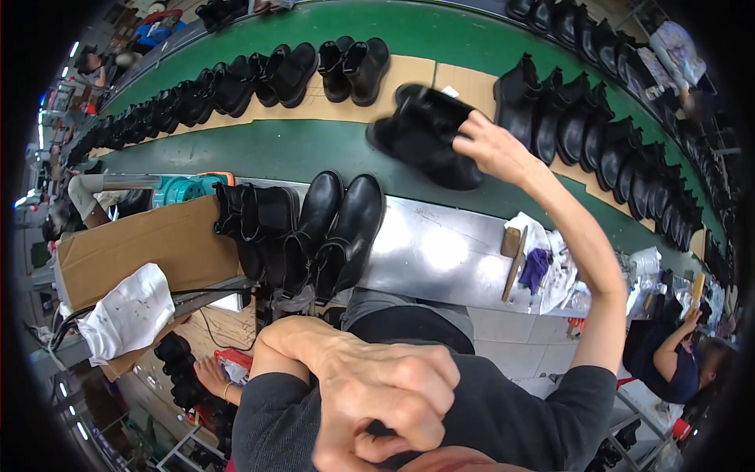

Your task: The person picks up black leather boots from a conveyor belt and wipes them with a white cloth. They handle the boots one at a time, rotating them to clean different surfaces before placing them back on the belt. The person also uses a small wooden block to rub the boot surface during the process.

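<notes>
shoe factory: green conveyor belt (pixel 314 149) lined with rows of black boots (pixel 236 86), steel workbench (pixel 440 252).

Right arm raised and extended, bare forearm upright, right hand (pixel 491 145) curled in a grip. Left hand (pixel 377 393) fisted close to the chest.

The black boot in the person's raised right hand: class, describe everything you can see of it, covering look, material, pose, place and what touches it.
The black boot is an ankle-height boot of smooth, slightly shiny leather-like material with a thick dark sole. It is blurred, so finer details cannot be made out. It is tilted on its side in the air above the green conveyor belt, near the cardboard strip carrying rows of similar boots. Only the right hand touches it, gripping its right end; it touches no other boot.
</notes>
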`<act>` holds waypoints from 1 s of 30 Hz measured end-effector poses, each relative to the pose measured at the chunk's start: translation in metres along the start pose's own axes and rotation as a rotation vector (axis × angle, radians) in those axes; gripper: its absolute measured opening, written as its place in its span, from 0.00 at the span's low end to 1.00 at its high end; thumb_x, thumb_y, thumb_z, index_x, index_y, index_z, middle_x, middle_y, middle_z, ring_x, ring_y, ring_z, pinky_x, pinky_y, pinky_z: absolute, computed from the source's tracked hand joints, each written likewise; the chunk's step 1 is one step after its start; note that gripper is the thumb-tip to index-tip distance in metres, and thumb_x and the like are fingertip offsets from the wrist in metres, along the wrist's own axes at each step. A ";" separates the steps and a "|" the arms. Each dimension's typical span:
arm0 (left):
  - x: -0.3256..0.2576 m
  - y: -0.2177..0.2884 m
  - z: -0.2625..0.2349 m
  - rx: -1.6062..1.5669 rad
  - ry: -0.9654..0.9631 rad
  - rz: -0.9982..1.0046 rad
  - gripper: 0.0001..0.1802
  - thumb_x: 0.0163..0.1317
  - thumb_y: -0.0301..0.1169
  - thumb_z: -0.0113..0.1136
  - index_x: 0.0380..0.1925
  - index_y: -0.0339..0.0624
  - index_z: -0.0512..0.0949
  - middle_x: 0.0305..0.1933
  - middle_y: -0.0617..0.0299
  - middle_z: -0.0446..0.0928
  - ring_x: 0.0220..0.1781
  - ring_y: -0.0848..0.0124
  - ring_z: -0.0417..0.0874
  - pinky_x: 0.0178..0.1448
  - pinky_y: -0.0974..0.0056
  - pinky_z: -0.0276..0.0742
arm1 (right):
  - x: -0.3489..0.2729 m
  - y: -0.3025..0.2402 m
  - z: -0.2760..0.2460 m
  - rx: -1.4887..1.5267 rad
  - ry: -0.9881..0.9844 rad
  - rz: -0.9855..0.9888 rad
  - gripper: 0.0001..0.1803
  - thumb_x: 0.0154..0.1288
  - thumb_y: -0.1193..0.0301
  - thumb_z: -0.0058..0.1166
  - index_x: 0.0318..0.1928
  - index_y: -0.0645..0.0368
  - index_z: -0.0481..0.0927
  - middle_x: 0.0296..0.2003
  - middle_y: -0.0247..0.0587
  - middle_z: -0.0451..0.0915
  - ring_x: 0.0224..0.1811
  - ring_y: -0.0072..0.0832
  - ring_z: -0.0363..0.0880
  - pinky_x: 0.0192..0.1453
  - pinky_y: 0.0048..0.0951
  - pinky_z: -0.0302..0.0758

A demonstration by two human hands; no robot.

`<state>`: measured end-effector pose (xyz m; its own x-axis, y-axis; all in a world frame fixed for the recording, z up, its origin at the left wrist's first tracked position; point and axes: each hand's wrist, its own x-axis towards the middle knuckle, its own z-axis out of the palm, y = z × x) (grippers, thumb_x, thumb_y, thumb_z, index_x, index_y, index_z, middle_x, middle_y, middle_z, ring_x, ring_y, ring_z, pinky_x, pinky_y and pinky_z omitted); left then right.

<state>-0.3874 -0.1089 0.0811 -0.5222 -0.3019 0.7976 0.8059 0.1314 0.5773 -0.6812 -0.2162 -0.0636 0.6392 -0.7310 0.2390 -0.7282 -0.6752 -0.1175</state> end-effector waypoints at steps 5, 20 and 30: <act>0.000 0.003 0.051 -0.048 0.287 0.035 0.16 0.46 0.14 0.45 0.24 0.53 0.69 0.28 0.60 0.67 0.30 0.65 0.66 0.33 0.60 0.66 | -0.015 -0.069 -0.019 -0.114 -0.118 -0.517 0.05 0.50 0.69 0.52 0.26 0.55 0.72 0.28 0.35 0.71 0.44 0.33 0.72 0.65 0.45 0.67; -0.237 -0.170 -0.036 -0.132 1.251 -1.491 0.50 0.59 0.67 0.43 0.68 0.35 0.56 0.54 0.51 0.71 0.62 0.63 0.64 0.69 0.49 0.51 | -0.226 -0.180 0.183 0.713 0.165 1.521 0.28 0.73 0.48 0.39 0.54 0.62 0.71 0.35 0.37 0.79 0.32 0.23 0.76 0.37 0.26 0.74; -0.161 -0.138 -0.029 0.120 0.832 -1.236 0.47 0.64 0.69 0.27 0.61 0.37 0.66 0.43 0.62 0.70 0.40 0.72 0.69 0.50 0.64 0.63 | -0.201 -0.198 0.182 1.899 0.774 1.594 0.33 0.69 0.42 0.43 0.53 0.62 0.72 0.36 0.36 0.77 0.34 0.20 0.73 0.38 0.24 0.71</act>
<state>-0.4067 -0.1058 -0.1318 -0.5020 -0.7095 -0.4945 -0.0634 -0.5401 0.8392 -0.6208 0.0462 -0.2636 -0.2711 -0.6545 -0.7058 0.7358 0.3317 -0.5903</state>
